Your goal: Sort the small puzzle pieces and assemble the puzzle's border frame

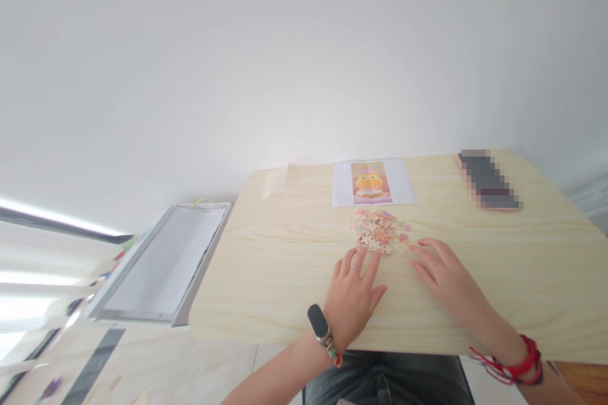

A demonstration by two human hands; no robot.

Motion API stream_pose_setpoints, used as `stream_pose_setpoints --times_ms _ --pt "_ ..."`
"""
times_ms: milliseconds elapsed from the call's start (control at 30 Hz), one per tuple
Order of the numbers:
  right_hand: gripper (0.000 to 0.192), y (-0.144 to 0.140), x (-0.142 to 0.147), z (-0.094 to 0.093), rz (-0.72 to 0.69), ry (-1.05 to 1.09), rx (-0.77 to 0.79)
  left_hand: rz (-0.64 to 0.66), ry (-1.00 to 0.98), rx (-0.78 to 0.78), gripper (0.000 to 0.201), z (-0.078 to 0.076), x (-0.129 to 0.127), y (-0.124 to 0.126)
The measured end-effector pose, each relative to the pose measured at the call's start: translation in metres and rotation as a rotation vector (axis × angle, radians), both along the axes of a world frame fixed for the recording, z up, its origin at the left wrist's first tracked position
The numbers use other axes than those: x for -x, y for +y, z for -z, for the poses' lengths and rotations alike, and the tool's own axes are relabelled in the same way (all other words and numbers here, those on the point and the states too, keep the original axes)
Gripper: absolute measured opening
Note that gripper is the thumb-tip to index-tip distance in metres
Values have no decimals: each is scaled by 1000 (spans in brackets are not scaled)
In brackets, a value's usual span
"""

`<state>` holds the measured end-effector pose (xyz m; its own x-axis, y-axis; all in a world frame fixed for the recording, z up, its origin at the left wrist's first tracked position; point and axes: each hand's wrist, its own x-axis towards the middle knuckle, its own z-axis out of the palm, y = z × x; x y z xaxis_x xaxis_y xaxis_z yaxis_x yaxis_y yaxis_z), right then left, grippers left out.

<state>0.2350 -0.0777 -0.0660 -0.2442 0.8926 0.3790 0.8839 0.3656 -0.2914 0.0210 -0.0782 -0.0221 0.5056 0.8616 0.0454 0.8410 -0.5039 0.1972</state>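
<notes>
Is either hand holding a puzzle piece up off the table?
No. Both the left hand and right hand lie flat on the table beside the puzzle pieces.

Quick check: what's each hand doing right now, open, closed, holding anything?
Left hand: open, flat on the table, holding nothing, just short of the puzzle pieces.
Right hand: open, palm down, holding nothing, fingertips at the pile's edge.

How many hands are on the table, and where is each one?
2. The left hand lies flat on the table, just below the puzzle pieces. The right hand lies flat to their lower right, fingertips near the pile. No others show.
</notes>
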Motion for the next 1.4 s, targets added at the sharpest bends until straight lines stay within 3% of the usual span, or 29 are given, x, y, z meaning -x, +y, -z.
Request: stream_pose_setpoints --times_ms 233,433,533,633,733,800,967,1200,1400 --pt "24 13 10 3 32 -17 39 -5 -87 37 30 -8 6 4" --pt "25 15 19 8 54 0 59 -79 -210 77 21 -1 5 4" --pt "27 10 15 -4 61 184 188 -109 -336 162 22 4 4 4" --pt "27 8 13 -21 -33 380 406 -112 -466 204 30 6 -3 5" --pt "28 11 14 -35 -119 443 565 -81 -560 190 29 5 -11 9" --pt "28 14 16 -41 -135 447 592 -63 -605 172 19 4 -15 11" --pt "24 9 20 -46 -109 469 513 -74 -631 133 8 1 -14 13" --pt "19 -5 18 -40 -137 368 92 -75 -687 109 11 -1 -18 15" --pt "20 -5 2 -37 -141 312 44 -22 -724 39 16 1 -34 20"
